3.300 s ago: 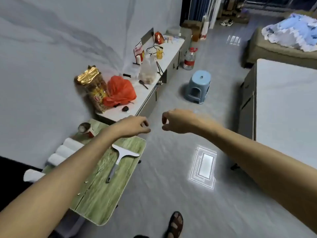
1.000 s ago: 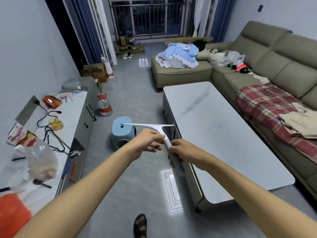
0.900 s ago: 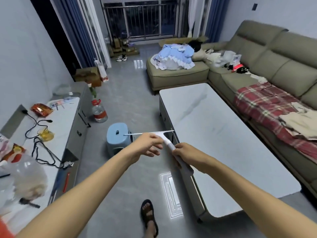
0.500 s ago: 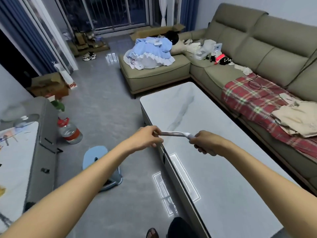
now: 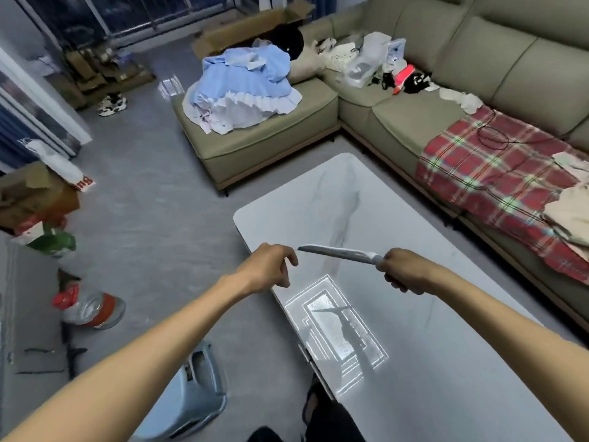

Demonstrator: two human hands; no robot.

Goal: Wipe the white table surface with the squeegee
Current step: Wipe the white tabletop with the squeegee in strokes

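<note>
Our R hand [image 5: 401,271] fist-grips the squeegee [image 5: 341,253] handle above white table [image 5: 446,362]. L hand [image 5: 271,266] loosely curled, empty, just beside blade tip. Handle hidden in fist; blade blurry.

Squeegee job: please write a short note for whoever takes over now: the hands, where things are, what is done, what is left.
Right hand: grips the squeegee by its handle, blade in the air over the white table.
Left hand: loosely curled beside the blade tip, holding nothing.
Done: squeegee is picked up and at the table.
Left: lower the blade and wipe the whole surface; no stroke seems made yet.
</note>
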